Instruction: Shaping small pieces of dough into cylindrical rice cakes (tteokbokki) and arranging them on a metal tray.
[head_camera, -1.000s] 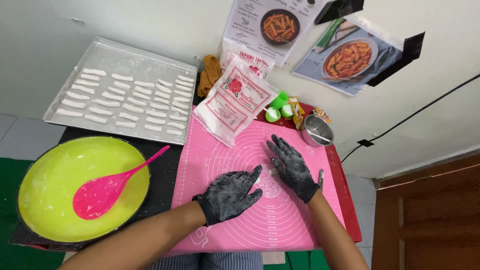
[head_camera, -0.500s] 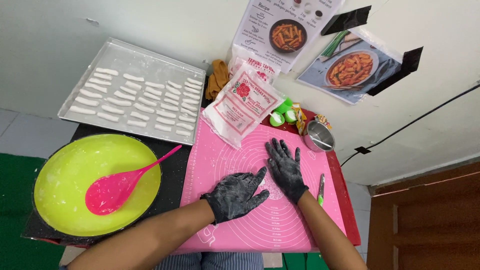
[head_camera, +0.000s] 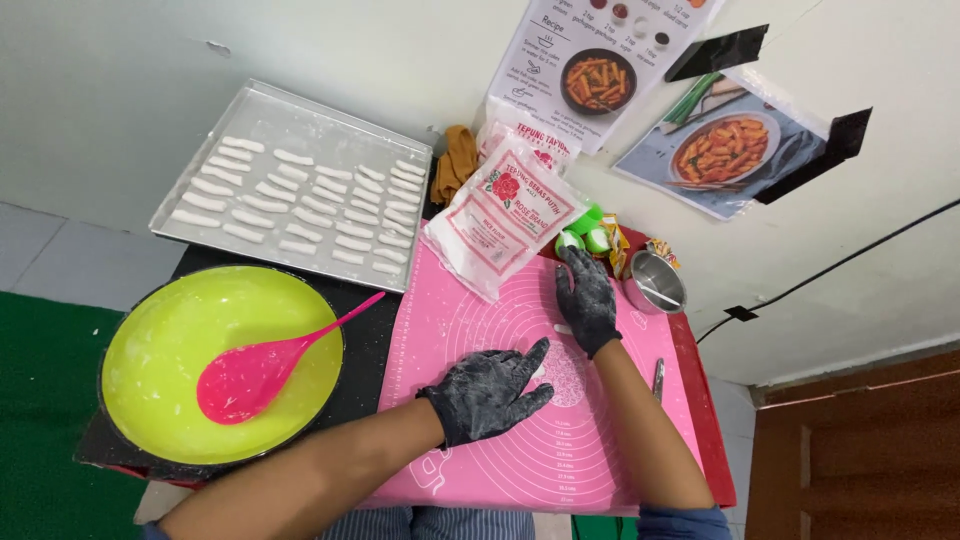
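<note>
We look down on a pink mat (head_camera: 600, 440). Left hand (head_camera: 487, 392), in a dark floured glove, lies flat on the mat, fingers spread, pressing on a small white piece of dough (head_camera: 540, 371) that peeks out just past its fingertips; most of the piece is hidden, so we cannot tell its long axis. Right hand (head_camera: 587, 298), gloved too, rests open on the far part of the mat, holding nothing. A second white scrap (head_camera: 563, 329) lies just left of its palm, nearer that hand. Far left: metal tray (head_camera: 300, 120) of white sticks. Near left: green bowl (head_camera: 160, 340) with pink spoon (head_camera: 262, 366).
</note>
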